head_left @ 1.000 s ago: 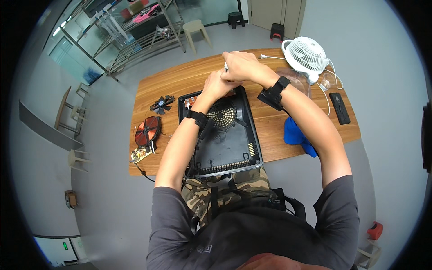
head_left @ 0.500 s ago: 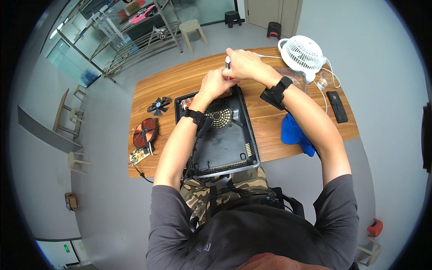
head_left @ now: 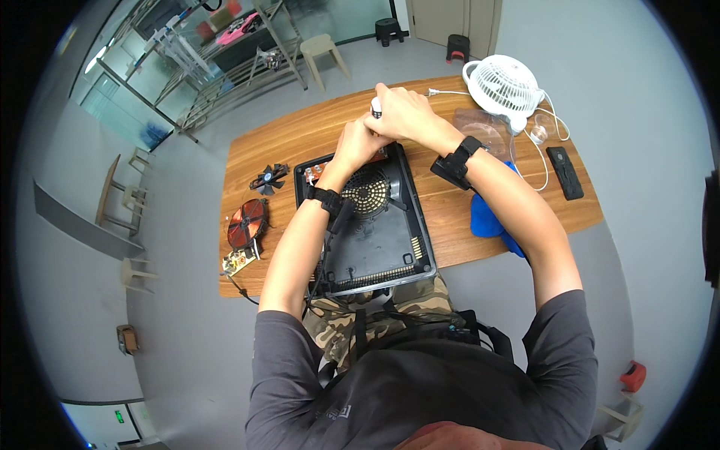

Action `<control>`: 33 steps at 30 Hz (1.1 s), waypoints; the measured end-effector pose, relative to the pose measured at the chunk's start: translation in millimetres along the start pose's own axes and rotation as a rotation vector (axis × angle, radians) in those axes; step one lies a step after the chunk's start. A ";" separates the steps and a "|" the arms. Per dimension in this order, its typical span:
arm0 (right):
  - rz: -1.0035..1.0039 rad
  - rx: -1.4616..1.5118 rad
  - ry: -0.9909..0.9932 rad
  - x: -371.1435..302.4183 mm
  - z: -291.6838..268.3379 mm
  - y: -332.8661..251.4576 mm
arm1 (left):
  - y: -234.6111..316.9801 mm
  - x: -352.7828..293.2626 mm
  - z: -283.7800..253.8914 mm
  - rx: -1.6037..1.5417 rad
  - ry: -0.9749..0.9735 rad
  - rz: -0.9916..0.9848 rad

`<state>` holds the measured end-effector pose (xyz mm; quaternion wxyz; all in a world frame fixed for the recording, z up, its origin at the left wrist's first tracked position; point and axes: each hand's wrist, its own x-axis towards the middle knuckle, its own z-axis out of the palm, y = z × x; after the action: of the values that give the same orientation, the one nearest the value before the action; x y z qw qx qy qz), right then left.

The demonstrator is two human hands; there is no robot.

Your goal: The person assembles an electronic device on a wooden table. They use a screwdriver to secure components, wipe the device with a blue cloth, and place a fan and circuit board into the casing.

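Observation:
A black plastic induction cooker housing [head_left: 373, 253] lies open in front of me, its round vent grille [head_left: 367, 193] toward the far half. Orange-brown circuit board [head_left: 314, 172] parts show at its far end, partly covered by my left arm. My right hand [head_left: 405, 112] is closed round an upright screwdriver [head_left: 376, 107]; only its white and dark handle end shows, and the tip is hidden. Close against it, my left hand [head_left: 358, 142] is bent over the far edge of the housing with its fingers closed; what they grip is hidden.
Left on the wooden table [head_left: 439, 206] lie a black fan [head_left: 269, 179], a copper coil [head_left: 247, 223] and a small circuit board [head_left: 238, 261]. At right are a white fan [head_left: 504, 86] with its cord, a clear plastic piece [head_left: 480, 129], a blue cloth item [head_left: 486, 218] and a black case [head_left: 565, 173].
My right hand has turned slightly round the screwdriver handle and shifted a little left. My left hand stays at nearly the same place. The whole view has shifted slightly.

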<state>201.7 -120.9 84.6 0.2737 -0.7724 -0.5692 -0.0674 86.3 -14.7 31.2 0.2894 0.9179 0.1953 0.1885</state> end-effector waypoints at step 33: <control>-0.050 0.038 0.042 -2.6 9.2 1.6 | -10.5 -11.1 -0.4 0.122 -0.115 -0.094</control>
<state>200.4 -118.9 75.3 0.2983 -0.7512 -0.5835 -0.0794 74.0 -11.7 22.6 0.2521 0.9330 0.2323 0.1094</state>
